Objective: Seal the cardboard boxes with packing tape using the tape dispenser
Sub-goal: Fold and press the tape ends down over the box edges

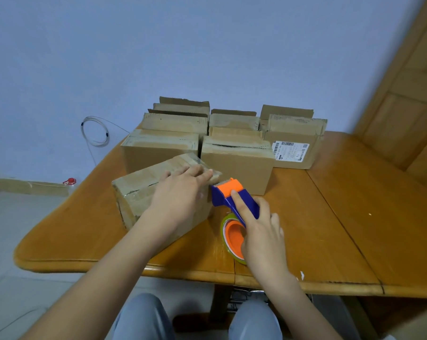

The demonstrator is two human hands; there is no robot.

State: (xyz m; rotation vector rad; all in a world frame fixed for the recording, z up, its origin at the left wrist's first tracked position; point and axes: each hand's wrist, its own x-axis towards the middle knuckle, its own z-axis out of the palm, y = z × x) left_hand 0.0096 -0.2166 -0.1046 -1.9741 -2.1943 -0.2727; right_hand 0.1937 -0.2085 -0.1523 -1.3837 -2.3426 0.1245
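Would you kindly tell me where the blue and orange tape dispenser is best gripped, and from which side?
Grip the blue and orange plastic tape dispenser by its blue handle, coming from the near right side, as the right hand does. The toothed blade points away at the brown cardboard box, and the tape roll fills the near end, so the handle is probably the safest hold.

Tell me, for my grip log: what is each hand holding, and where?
The right hand grips the tape dispenser by its blue handle; left hand presses on the box.
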